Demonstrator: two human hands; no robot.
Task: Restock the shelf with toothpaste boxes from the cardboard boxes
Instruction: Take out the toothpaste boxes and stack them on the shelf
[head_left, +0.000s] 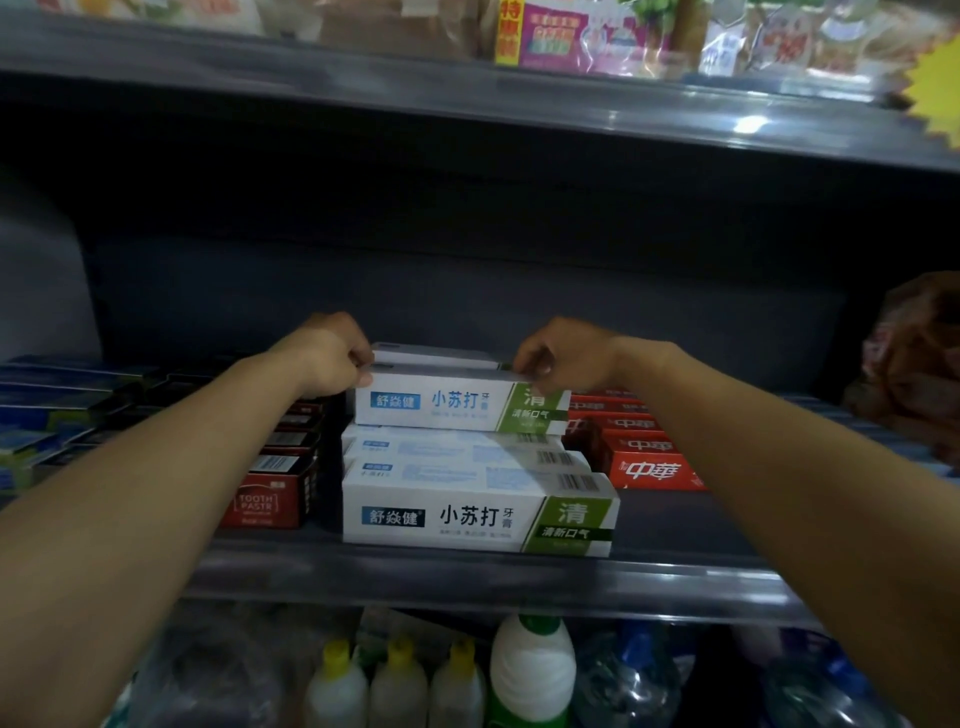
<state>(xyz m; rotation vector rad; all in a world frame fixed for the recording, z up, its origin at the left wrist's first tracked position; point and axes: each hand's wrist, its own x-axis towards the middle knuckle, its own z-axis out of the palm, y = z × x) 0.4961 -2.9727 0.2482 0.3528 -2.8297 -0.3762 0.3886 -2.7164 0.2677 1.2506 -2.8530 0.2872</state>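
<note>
Both hands pinch the top box (457, 402) by its end corners, left hand (332, 353) and right hand (558, 353) curled tight, probably to square it up. Beneath the fingers lies the white stack (478, 499), on the shelf (467, 582) between dark boxes (275, 488) and red boxes (649, 457).

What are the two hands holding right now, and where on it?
The top white-and-green toothpaste box of the stack, by its two ends: left hand pinches the left end, right hand the green right end, at the upper edge.
</note>
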